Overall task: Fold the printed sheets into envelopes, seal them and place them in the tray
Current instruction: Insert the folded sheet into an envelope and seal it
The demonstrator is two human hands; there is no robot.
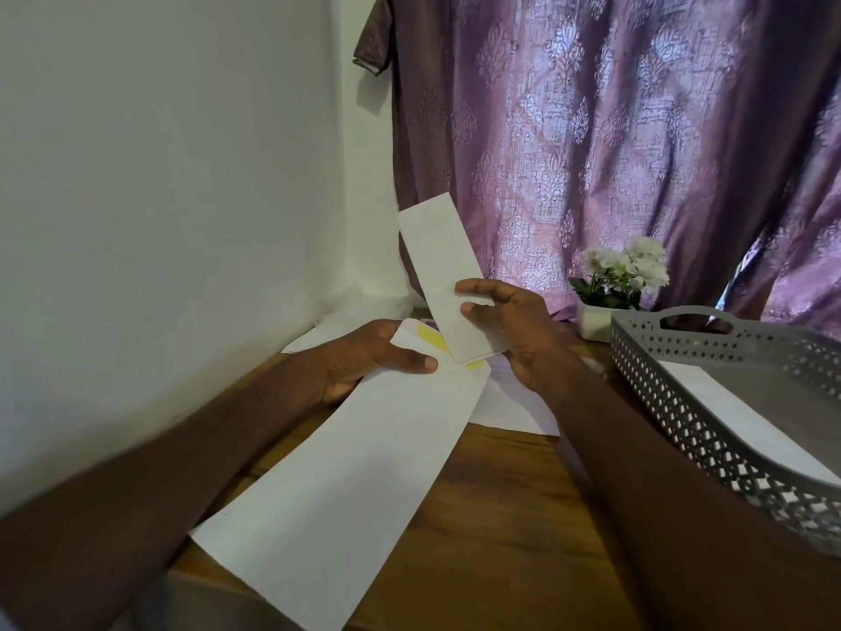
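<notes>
The right hand (509, 330) is pinching a folded sheet (448, 280) between thumb and curled fingers, gripping its lower half so the smooth, narrow white strip is standing tilted up and leftward above the hand. The left hand (364, 362) is gripping a long white envelope (346, 475) near its open end, thumb pressing on top, fingers underneath; the envelope's matte, flat body is slanting down toward the camera. A yellow adhesive strip (430, 339) is showing on the flap, and the sheet's bottom edge is meeting that opening. A grey perforated plastic tray (673, 403) is sitting right of both hands on the wooden table (500, 516), holding a white envelope (746, 416) flat inside.
</notes>
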